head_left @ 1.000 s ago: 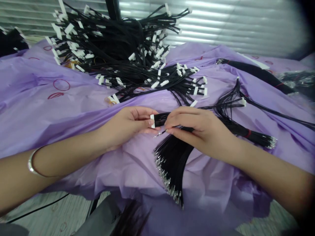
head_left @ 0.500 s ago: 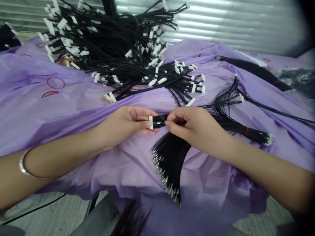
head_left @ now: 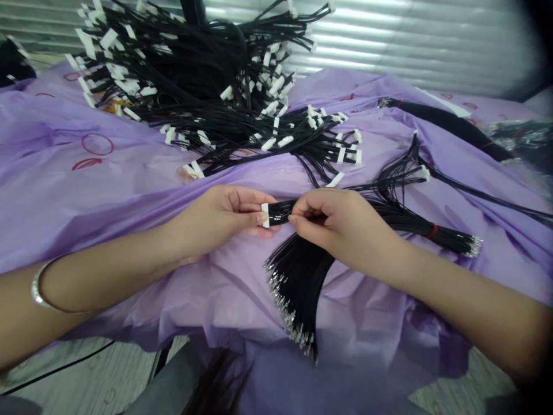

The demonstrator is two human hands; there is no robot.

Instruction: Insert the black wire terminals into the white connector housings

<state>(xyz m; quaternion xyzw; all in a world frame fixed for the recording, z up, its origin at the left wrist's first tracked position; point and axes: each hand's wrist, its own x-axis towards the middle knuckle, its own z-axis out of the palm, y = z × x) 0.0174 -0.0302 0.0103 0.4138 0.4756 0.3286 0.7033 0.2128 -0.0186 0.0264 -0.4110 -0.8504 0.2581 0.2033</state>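
Observation:
Between the thumb and fingers of my left hand (head_left: 235,213) is a white connector housing (head_left: 265,215), with a row of black wires (head_left: 280,211) running out of it to the right. My right hand (head_left: 332,222) pinches at those wires a short way from the connector; its thumb and forefinger are together, and which wire lies between them is too small to tell. Below my right hand a fanned bundle of black wires (head_left: 302,288) with silver crimped terminals lies on the purple cloth (head_left: 224,294). The bundle's other end (head_left: 432,230), tied with a red band, points right.
Behind my hands rises a large heap of wire harnesses (head_left: 194,75) with white connectors. Another wire bundle (head_left: 449,124) lies at the back right beside a clear plastic bag (head_left: 518,135). Red rubber bands (head_left: 97,144) are scattered at the left. Metal slats (head_left: 389,40) stand behind.
Both hands keep almost the same place and grip. The right fingertips have shifted very slightly at the wires by the connector.

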